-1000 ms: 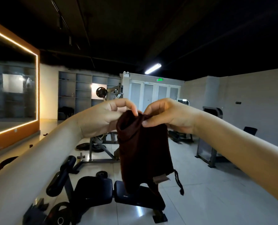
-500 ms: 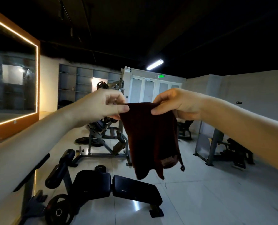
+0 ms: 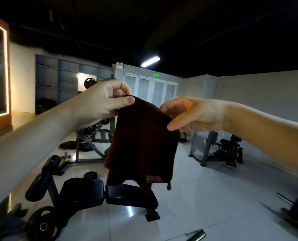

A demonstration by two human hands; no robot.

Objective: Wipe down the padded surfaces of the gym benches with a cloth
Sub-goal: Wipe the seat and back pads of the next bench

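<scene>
A dark maroon cloth [image 3: 142, 141] hangs in front of me, held up by both hands at chest height. My left hand [image 3: 101, 103] pinches its upper left corner between thumb and fingers. My right hand [image 3: 195, 114] pinches its upper right edge, lower than the left, so the top edge slopes down to the right. A short cord with a bead dangles from the cloth's lower right corner. Below and behind the cloth stands a black padded bench [image 3: 85, 192] on the floor, its seat pad partly hidden by the cloth.
Weight plates [image 3: 43, 225] lie on the tiled floor by the bench's left end. A grey plate-loaded machine [image 3: 89, 141] stands behind, another machine [image 3: 219, 150] at right. A metal bar end [image 3: 197, 234] and a barbell [image 3: 296, 206] lie at lower right.
The cloth's top edge has tilted: my left hand stays high while my right hand has dropped lower. The view has shifted, showing more floor at the right.
</scene>
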